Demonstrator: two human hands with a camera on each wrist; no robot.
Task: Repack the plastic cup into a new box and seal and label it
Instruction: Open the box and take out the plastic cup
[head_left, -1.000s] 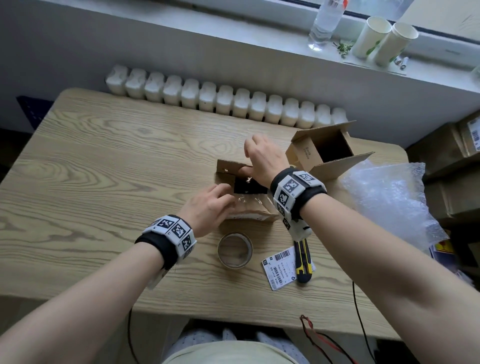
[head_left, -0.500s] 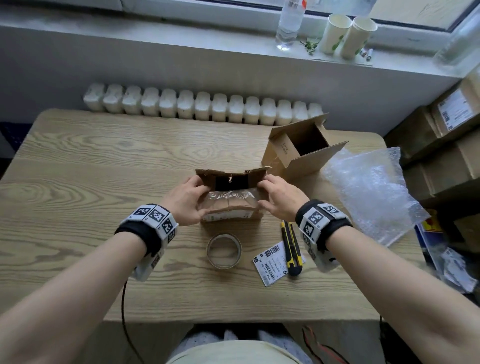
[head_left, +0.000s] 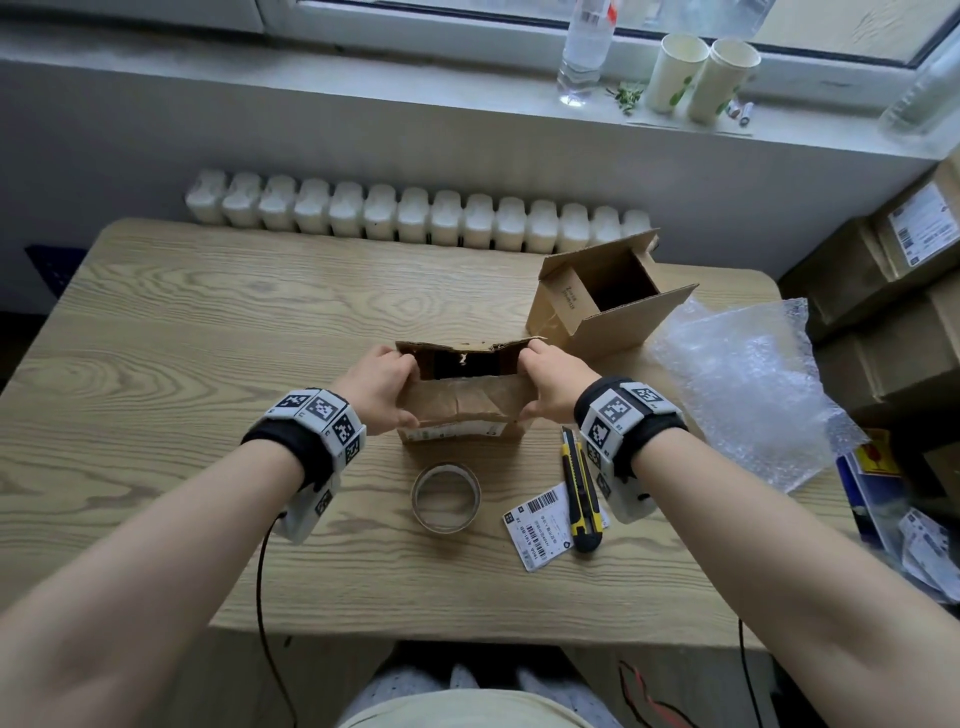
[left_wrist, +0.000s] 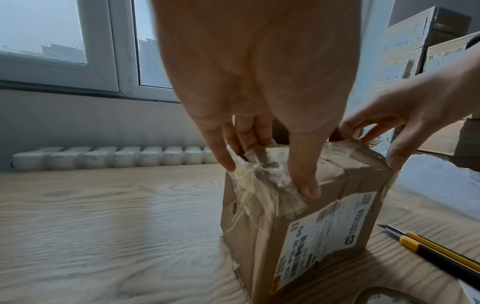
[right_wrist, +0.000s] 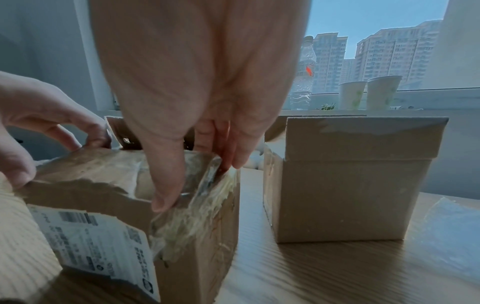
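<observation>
Old box held at both ends
Your left hand and right hand kept gripping its taped corners; the flap between them stayed raised.

You have a matt, scuffed cardboard box (crinkled glossy tape at its corners) on a pale wood-grain worktop.

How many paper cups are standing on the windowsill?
2. Both stand side by side at the right of the windowsill, right of the clear water bottle: the left paper cup and the right paper cup. Any beyond the frame edges would not show.
</observation>
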